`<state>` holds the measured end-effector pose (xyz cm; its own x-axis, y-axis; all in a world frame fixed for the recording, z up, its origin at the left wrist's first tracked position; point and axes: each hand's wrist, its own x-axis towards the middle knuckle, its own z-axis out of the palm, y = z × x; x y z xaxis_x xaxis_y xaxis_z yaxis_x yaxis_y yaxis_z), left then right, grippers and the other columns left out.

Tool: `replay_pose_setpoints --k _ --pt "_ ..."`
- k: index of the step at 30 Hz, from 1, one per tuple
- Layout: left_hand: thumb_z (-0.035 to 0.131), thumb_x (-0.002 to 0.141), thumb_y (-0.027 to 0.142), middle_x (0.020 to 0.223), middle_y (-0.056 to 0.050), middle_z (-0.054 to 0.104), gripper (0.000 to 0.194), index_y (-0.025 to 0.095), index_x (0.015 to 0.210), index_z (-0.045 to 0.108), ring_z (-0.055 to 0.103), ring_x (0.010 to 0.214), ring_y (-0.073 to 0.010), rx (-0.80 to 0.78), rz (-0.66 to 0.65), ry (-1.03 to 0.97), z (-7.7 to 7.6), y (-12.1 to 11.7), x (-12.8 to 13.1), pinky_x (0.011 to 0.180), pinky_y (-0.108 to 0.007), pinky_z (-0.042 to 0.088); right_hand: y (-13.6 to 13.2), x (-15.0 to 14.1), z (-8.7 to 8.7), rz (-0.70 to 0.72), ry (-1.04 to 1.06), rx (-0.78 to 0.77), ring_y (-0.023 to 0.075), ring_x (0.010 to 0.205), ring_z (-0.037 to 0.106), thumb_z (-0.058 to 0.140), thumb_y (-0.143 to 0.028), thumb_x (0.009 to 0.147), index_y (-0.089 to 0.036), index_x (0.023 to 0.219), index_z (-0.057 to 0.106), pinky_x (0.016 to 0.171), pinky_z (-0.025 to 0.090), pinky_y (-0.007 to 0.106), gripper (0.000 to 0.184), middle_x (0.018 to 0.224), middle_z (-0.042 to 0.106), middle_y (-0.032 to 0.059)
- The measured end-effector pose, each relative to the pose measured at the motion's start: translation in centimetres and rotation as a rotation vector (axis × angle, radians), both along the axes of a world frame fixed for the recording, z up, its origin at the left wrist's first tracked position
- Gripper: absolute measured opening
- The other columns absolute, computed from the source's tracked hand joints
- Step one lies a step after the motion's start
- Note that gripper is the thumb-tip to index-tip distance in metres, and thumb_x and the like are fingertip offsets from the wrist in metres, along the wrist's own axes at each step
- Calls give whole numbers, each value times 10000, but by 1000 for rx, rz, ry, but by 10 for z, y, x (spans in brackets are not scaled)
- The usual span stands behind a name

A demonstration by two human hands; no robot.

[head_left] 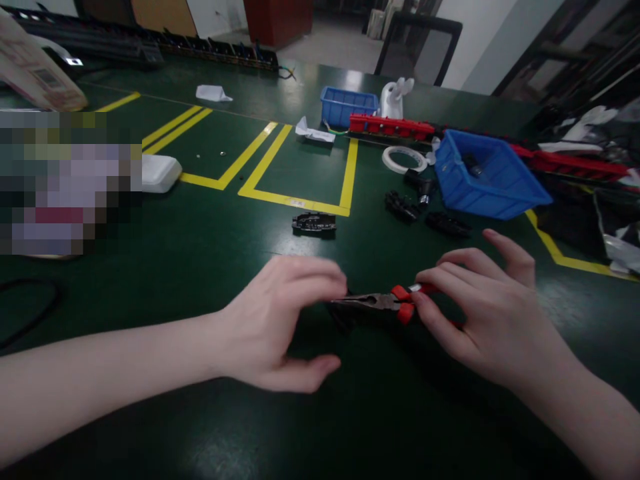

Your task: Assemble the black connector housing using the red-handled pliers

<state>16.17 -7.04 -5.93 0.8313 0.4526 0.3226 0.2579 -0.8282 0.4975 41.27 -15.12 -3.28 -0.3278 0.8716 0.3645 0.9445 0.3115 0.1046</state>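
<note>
Needle-nose pliers (373,302) with red handles are in my right hand (480,307), whose thumb and fingers close on the grips. Their metal jaws point left, towards my left hand (285,320). That hand has its thumb well apart from its bent fingers, and the fingertips are close to the jaw tips. Under the jaws is a dark part (344,320), blurred and partly hidden, so I cannot tell whether the pliers grip it. Farther back lies a black moulded part (314,223) with shiny bits, touched by neither hand.
Black parts (403,205) lie beside a blue bin (490,177) at the right. A roll of white tape (404,160), a red strip (393,127) and a smaller blue bin (349,107) are behind. Yellow tape (300,202) marks the green table. A white box (160,173) is at left.
</note>
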Motion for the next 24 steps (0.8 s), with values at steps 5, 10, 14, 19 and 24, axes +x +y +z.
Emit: replay_pose_setpoints --k 5,10,14,19,24 --pt "567 708 674 1432 -215 257 1059 70 1414 59 275 1305 -331 44 71 140 -2 3 18 1057 -495 287 2 0 -4 6 16 -15 206 781 592 425 -323 860 -188 754 624 1019 265 532 263 721 626 52" --pt "526 743 671 1433 -229 262 1023 42 1409 71 270 1320 -320 20 77 217 -8 3 24 1085 -500 233 3 1 -7 24 19 -11 223 778 594 406 -329 865 -177 762 623 999 273 562 284 737 619 74" --pt "600 740 570 1327 -188 401 892 61 1366 220 379 1228 -300 0 85 175 -4 3 21 1007 -454 355 2 3 -7 51 11 4 227 773 591 428 -334 857 -184 769 606 991 278 579 248 728 611 71" --pt "625 752 494 1213 -119 496 692 108 1274 384 465 1103 -247 -30 35 215 3 5 18 933 -393 407 1 6 -6 64 -22 25 232 773 587 445 -325 848 -193 790 584 975 307 586 200 733 607 70" --pt "619 769 439 1270 -106 484 680 120 1311 362 440 1148 -237 -24 -38 209 3 10 15 959 -374 380 0 10 -5 85 -72 54 242 766 586 458 -312 830 -190 826 580 951 342 581 172 746 620 76"
